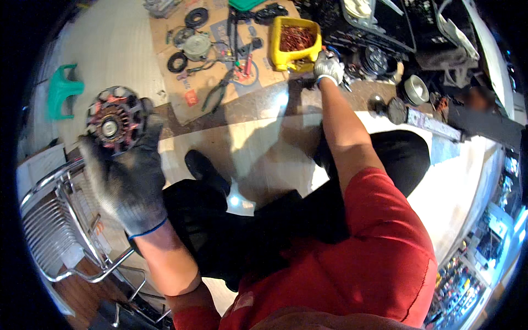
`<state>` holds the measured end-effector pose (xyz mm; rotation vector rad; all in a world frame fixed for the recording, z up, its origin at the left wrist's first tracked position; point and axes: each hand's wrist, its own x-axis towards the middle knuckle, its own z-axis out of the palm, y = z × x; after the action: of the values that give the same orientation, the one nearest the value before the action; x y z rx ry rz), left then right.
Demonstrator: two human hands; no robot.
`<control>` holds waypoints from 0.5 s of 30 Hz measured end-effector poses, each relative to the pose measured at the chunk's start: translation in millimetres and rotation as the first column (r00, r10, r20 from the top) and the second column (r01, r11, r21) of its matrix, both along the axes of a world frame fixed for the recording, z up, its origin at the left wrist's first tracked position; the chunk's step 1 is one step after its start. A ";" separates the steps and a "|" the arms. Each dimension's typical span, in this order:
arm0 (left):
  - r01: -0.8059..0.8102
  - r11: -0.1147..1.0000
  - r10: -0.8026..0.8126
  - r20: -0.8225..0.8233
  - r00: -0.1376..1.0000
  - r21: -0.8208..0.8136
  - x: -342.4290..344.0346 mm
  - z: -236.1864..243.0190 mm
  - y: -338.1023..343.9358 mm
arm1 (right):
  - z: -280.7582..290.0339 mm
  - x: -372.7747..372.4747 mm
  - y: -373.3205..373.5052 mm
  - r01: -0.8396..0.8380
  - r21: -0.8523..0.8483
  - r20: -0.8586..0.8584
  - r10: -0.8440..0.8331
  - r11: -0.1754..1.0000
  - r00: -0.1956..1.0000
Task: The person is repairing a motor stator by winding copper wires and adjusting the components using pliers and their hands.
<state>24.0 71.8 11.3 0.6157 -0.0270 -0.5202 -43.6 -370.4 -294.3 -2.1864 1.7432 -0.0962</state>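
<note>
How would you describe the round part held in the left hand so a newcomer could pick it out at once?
Start at the chrome wire chair at the picture's left edge; just above it the gloved left hand is raised. On its fingertips sits the round motor stator, a dark disc with reddish copper windings around a pale metal hub. Unlike the round parts on the cardboard, it is held off the floor.

Pale floor (264,137) (sunlit), metal chair (49,220), green stool (63,91)

**Stator raised, far hand at the tub**

The gloved left hand (129,181) holds a round stator (113,119) up at left. The gloved right hand (328,68) reaches far, beside the yellow tub (278,52) on cardboard (190,102). A green stool (62,91) stands far left.
</note>
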 end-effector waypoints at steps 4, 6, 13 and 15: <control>-0.108 0.990 0.111 -0.020 0.994 0.086 -1.0 -0.4 -28.4 | -2.0 41.9 2.3 -0.632 0.099 -0.071 0.639 0.768 0.766; -0.138 0.990 0.140 -0.049 0.989 0.034 -0.4 -5.3 -30.0 | -4.0 49.4 28.7 -0.630 0.143 -0.172 0.646 0.764 0.744; -0.188 0.982 0.183 -0.128 0.975 -0.031 4.2 -6.4 -25.6 | -21.7 49.2 55.0 -0.595 0.070 -0.453 0.557 0.801 0.696; -0.165 0.985 0.160 -0.079 0.984 -0.053 7.6 -4.7 -24.4 | -37.3 41.6 42.6 -0.585 -0.003 -0.428 0.528 0.811 0.734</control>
<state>31.5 47.4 6.7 0.5350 0.0777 -0.3824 -2.0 -327.8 -331.6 -2.9048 1.1789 0.4359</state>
